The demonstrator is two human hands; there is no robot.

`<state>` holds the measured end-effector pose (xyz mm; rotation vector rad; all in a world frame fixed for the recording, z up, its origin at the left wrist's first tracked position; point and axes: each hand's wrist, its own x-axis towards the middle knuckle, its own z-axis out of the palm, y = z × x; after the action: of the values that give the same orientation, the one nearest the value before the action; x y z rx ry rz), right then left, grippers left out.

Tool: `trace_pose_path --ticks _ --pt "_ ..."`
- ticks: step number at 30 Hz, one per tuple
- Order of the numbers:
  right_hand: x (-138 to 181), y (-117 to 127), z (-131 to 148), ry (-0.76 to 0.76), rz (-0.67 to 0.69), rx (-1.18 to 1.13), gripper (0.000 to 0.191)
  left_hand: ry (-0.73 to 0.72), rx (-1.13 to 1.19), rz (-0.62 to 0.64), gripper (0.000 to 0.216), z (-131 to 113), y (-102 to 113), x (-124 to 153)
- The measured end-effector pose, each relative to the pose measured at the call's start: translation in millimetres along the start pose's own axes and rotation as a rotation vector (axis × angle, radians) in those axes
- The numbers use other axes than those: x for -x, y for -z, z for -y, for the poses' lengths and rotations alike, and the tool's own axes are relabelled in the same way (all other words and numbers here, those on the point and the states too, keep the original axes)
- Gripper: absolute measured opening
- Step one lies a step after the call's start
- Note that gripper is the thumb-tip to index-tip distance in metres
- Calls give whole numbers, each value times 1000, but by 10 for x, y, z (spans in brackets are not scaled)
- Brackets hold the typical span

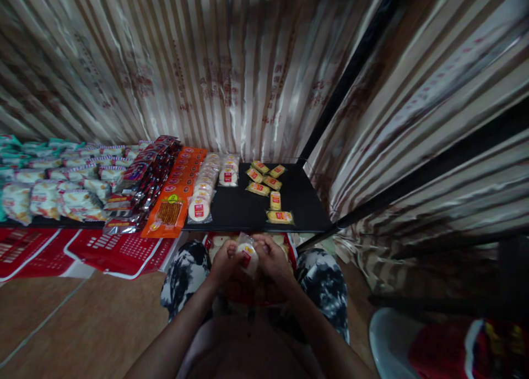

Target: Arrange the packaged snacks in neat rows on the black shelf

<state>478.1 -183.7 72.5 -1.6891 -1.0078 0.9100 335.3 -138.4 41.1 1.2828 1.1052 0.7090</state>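
Note:
Between my two hands is a round white cracker in a clear wrapper (248,256) with a red and yellow label. My left hand (225,262) pinches its left side, and my right hand (270,258) grips the wrapper's right edge. Both hands are over an opened red bag (291,253) between my knees, its contents mostly hidden. Just beyond, on the black shelf (301,194), a row of similar wrapped crackers (202,194) overlaps front to back. Beside that row lies a shorter stack of them (228,171). Several small yellow packets (258,188) are scattered to the right.
Left on the shelf are orange snack strips (176,191), dark red packets (144,175) and many white packets (78,202). Red printed sheets (124,252) hang below its front edge. A black pole (363,211) slants at right. A white tub (388,340) stands lower right.

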Motion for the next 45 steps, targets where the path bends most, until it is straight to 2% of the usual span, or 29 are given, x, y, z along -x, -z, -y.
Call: trace_pose_path --ticks 3,6,9,13,16,20,24,27,31,38,42,45 --pt "-38 -36 48 -77 15 -154 35 -20 77 -77 20 -105 30 -65" --pt "-59 -93 72 -53 93 -265 34 -29 68 -170 20 -238 52 -123" --pt "-107 -132 123 -1 129 -276 33 -30 44 -248 17 -359 68 -187" --pt "-273 -147 242 -7 127 -242 33 -35 35 -266 17 -464 92 -310" --pt "-499 -170 291 -10 106 -211 32 -129 -101 -307 25 -502 99 -416" --pt "-917 -266 250 25 35 -134 31 -337 -426 -405 42 -505 43 -561" --pt "-1339 -416 222 54 -52 -20 27 -416 -653 -328 55 -477 -48 -761" --pt "-1584 -528 253 84 -106 62 26 -380 -703 -295 61 -475 -69 -955" --pt "-1807 -639 337 106 -167 185 27 -341 -747 -330 60 -498 -14 -1204" --pt "-1976 -757 465 98 -186 391 24 -324 -856 -369 57 -503 73 -1465" --pt "-1995 -811 436 69 -201 523 25 -322 -933 -321 53 -514 72 -1525" --pt "-1991 -831 387 121 -237 567 28 -348 -990 -272 50 -505 71 -1532"
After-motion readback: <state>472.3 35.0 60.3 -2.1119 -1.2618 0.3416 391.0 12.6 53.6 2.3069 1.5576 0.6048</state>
